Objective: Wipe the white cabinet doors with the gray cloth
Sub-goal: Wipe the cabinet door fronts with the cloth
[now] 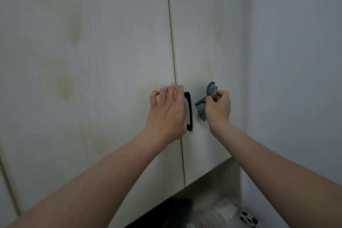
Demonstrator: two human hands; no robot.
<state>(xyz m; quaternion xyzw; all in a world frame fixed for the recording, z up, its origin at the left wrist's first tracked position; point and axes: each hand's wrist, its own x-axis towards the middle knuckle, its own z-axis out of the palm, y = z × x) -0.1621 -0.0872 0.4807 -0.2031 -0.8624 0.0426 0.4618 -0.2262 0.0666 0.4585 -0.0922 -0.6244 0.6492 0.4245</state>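
Above, left hand fingers loosely spread over the door seam, hiding part of the black bar handle; right hand fingers pinch the bunched gray-blue cloth against the white cabinet door.

head: head-worn, one view | faces forward, tilted up | close to cabinet doors

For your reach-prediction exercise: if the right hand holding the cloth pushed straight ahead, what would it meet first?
Probably the right cabinet door: the right hand holds the gray cloth just before it, though contact is unclear.
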